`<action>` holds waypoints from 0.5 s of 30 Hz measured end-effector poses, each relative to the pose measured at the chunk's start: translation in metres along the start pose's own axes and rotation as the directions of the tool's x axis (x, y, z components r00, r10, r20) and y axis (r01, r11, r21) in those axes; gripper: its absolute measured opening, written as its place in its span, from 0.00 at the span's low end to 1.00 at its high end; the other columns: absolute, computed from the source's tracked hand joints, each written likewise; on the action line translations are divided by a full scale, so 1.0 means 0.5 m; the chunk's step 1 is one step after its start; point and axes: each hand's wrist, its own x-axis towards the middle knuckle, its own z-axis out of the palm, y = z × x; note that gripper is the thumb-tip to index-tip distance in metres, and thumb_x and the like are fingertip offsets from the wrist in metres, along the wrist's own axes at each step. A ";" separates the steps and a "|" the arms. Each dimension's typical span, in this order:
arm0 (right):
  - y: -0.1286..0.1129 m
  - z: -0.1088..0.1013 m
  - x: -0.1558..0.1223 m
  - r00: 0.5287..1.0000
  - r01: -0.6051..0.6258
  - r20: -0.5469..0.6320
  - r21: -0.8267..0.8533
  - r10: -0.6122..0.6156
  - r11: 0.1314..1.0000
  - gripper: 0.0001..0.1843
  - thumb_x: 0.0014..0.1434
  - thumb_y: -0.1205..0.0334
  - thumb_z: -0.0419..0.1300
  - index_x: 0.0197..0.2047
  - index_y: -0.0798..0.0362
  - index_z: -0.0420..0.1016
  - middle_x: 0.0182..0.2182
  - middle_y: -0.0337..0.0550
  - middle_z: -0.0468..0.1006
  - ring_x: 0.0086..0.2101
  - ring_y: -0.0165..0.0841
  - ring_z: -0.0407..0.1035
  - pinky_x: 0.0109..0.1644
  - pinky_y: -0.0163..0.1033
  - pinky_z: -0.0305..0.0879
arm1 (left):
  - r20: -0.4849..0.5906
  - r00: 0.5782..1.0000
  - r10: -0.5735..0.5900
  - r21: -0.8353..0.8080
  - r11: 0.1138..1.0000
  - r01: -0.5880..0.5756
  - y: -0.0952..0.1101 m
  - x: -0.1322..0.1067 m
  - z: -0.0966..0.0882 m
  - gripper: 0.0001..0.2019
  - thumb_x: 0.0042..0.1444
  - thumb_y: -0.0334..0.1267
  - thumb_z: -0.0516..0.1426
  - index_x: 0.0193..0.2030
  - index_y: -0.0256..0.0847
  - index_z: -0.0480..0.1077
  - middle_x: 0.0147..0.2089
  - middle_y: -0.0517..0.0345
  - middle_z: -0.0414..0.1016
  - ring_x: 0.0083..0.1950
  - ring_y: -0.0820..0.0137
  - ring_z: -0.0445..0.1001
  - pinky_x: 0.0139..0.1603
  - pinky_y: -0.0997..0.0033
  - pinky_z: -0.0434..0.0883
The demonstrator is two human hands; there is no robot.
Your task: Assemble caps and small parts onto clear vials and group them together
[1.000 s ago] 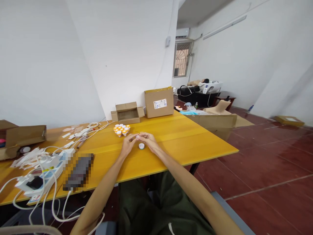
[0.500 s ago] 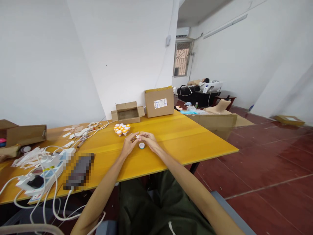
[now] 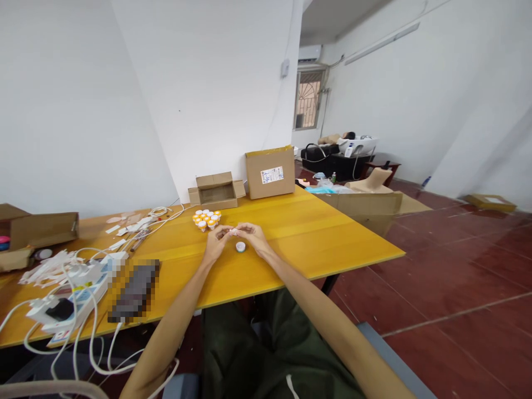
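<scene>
My left hand (image 3: 215,241) and my right hand (image 3: 252,237) meet over the middle of the yellow table (image 3: 291,233). Their fingertips pinch together on a small pale object (image 3: 233,232) that is too small to name. A small white round cap (image 3: 240,246) lies on the table just below the fingertips. Behind the hands stands a cluster of several small orange bottles with white caps (image 3: 206,219).
An open small cardboard box (image 3: 216,191) and a larger closed box (image 3: 270,172) stand at the table's far edge. White cables and adapters (image 3: 66,277) and a dark blurred item (image 3: 133,290) crowd the left side. Another carton (image 3: 33,230) sits far left. Red floor lies to the right.
The hands stay joined at the same spot; the fingers have shifted slightly around the small object. Nothing else has moved.
</scene>
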 end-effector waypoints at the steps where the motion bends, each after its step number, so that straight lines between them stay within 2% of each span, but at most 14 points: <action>1: 0.001 -0.001 0.001 1.000 -0.001 -0.004 -0.002 0.001 1.000 0.13 0.40 0.53 0.72 0.27 0.50 0.79 0.29 0.41 0.81 0.35 0.36 0.75 0.44 0.42 0.70 | -0.001 1.000 -0.017 -0.008 1.000 0.017 0.001 0.000 0.000 0.13 0.50 0.47 0.65 0.36 0.39 0.80 0.32 0.54 0.80 0.32 0.68 0.76 0.36 0.69 0.75; 10: 0.001 -0.006 0.002 1.000 -0.017 0.019 0.019 0.017 1.000 0.13 0.40 0.51 0.72 0.27 0.50 0.82 0.29 0.40 0.81 0.33 0.35 0.74 0.43 0.41 0.71 | -0.019 0.994 -0.106 -0.066 0.992 0.105 0.000 0.002 -0.001 0.12 0.46 0.47 0.67 0.30 0.39 0.79 0.25 0.58 0.78 0.28 0.69 0.74 0.33 0.69 0.74; 15: -0.003 -0.009 0.000 0.998 -0.043 0.042 0.068 0.040 0.997 0.16 0.39 0.48 0.73 0.28 0.50 0.83 0.31 0.41 0.81 0.36 0.36 0.75 0.44 0.41 0.72 | -0.034 0.993 -0.113 -0.082 0.990 0.110 -0.002 0.002 -0.003 0.13 0.45 0.48 0.67 0.31 0.39 0.80 0.24 0.58 0.77 0.27 0.69 0.74 0.33 0.68 0.74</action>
